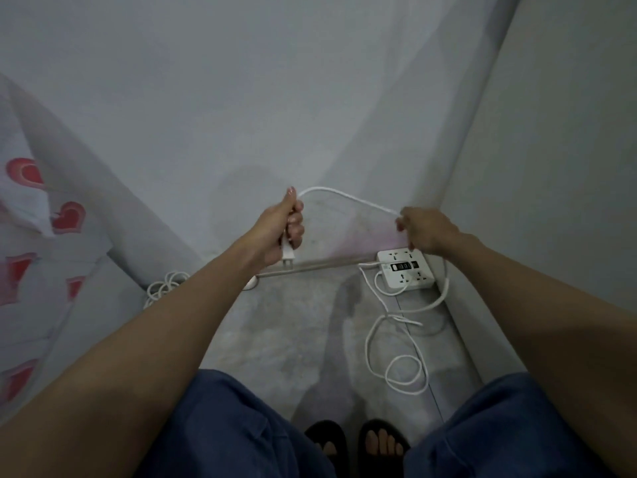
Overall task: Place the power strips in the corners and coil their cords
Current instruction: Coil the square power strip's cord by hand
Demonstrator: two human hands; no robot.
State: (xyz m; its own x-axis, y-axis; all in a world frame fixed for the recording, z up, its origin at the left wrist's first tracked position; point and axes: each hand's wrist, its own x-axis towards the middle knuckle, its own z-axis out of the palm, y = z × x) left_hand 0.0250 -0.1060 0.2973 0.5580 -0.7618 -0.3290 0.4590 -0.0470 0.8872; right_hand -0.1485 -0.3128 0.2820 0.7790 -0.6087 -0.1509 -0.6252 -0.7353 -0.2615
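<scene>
While I crouch over the bare grey concrete floor [293, 326], a pale cloth printed with red hearts [69, 215] hangs at my far left, and beside its lower edge a small bundle of white cord [164, 283] lies looped on the floor against the wall. My left hand [282, 232] is curled into a fist around the white plug [286, 251], whose flat body and prongs poke out below my palm. From the top of that fist the round, smooth white cable [344, 195] arches across to my right hand [425, 231], where my fingertips pinch it. Below that hand the power strip [405, 269] sits in the corner where the two plain grey walls meet: a white, squarish block with sockets around a dark middle panel. Its cable drops from my right hand along the right wall, then sprawls in loose, uneven loops [401, 360] on the floor in front of the strip. Nearest me are my blue trousers [220, 432] and black sandals [355, 443].
</scene>
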